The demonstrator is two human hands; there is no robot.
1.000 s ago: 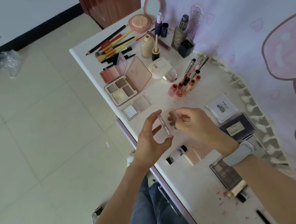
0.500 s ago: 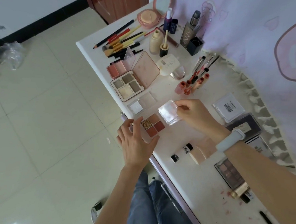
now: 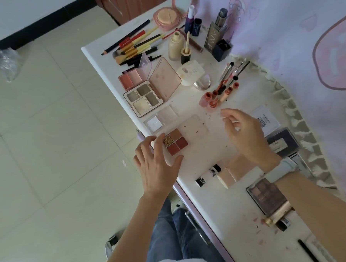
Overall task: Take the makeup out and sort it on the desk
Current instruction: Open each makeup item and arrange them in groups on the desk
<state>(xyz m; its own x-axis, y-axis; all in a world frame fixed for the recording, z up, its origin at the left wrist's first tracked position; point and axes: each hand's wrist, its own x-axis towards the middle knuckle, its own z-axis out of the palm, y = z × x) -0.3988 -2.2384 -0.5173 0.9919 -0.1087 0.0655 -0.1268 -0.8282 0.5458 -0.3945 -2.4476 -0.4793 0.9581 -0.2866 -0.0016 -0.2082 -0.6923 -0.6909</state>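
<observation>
The four-pan palette (image 3: 175, 143) lies open at the bench's (image 3: 228, 204) left edge beside the other palettes, evidently grouped by kind, while the left hand (image 3: 157, 167) and right hand (image 3: 246, 136) hover with slack, empty grip.

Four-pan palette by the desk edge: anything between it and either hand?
Nothing visible. The four-pan palette lies open on the desk; the left hand is at its near-left corner, fingers over the edge. The right hand hovers to its right, only bare stained desktop between them.
</observation>
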